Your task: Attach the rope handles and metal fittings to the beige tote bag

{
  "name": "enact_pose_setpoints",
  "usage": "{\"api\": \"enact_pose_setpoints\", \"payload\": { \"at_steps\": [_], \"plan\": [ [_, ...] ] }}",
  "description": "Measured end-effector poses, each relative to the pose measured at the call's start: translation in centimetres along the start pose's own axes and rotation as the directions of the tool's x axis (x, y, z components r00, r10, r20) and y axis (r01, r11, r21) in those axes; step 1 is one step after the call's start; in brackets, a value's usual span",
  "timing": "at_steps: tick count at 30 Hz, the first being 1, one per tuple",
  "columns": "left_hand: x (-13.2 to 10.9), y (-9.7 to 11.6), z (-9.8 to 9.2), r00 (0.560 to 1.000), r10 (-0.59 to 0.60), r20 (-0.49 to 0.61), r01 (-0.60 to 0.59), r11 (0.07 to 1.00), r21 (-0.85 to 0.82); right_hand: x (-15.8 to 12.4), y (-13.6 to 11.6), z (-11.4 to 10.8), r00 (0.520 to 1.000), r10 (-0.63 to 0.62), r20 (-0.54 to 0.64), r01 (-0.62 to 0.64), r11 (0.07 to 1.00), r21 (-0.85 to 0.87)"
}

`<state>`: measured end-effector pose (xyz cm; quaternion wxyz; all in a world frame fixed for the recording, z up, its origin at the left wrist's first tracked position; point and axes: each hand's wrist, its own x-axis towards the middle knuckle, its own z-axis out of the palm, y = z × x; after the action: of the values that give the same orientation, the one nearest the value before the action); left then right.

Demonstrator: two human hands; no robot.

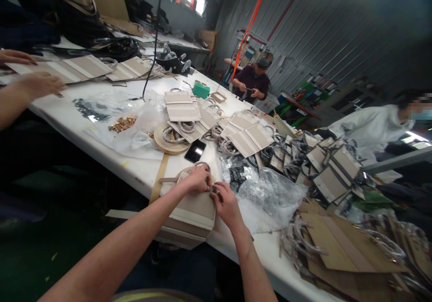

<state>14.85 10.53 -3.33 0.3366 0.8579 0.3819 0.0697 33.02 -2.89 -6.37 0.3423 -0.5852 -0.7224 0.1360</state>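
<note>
My left hand is closed on the top edge of a beige flat bag panel that hangs over the near edge of the white table. My right hand pinches a small metal fitting at the same edge, right beside the left hand's fingers. A ring-shaped handle shows just above my left hand. Crumpled clear plastic wrap lies immediately right of my right hand.
A tape roll, a black phone and a heap of gold fittings lie beyond my hands. Stacks of beige panels with handles and brown card pieces cover the right. Another person's hands work at far left; two seated people are at the back.
</note>
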Motion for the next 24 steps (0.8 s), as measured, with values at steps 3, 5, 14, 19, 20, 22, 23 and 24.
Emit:
{"api": "enact_pose_setpoints", "payload": {
  "at_steps": [3,5,14,19,20,22,23,24],
  "plan": [
    [0.2,-0.5,-0.1,0.999,0.018,0.027,-0.018,1.000,0.000,-0.2,0.0,0.2,0.999,-0.020,-0.042,0.020,1.000,0.008],
    [0.4,-0.8,-0.2,0.998,0.037,0.048,-0.037,0.999,-0.004,-0.2,0.0,0.2,0.999,-0.027,-0.039,0.028,1.000,0.010],
    [0.5,-0.4,0.1,0.999,0.025,-0.035,-0.025,1.000,-0.004,-0.4,1.2,0.3,0.996,-0.086,0.030,0.085,0.996,0.028],
    [1.0,-0.5,0.1,0.999,0.016,-0.036,-0.017,1.000,-0.011,-0.2,1.5,0.2,0.993,-0.102,0.063,0.100,0.995,0.023],
    [1.1,-0.5,0.1,0.999,0.014,-0.033,-0.014,1.000,-0.013,-0.2,1.5,0.2,0.993,-0.099,0.062,0.098,0.995,0.022],
    [1.2,-0.6,0.2,1.000,0.009,-0.030,-0.010,1.000,-0.016,-0.1,1.4,0.3,0.994,-0.097,0.051,0.096,0.995,0.021],
    [1.3,-0.6,0.3,0.999,0.005,-0.032,-0.006,1.000,-0.019,-0.1,1.3,0.3,0.994,-0.096,0.045,0.095,0.995,0.021],
    [1.3,-0.6,0.3,0.999,-0.002,-0.036,0.001,1.000,-0.022,-0.2,1.3,0.4,0.995,-0.095,0.038,0.095,0.995,0.020]
  ]
}}
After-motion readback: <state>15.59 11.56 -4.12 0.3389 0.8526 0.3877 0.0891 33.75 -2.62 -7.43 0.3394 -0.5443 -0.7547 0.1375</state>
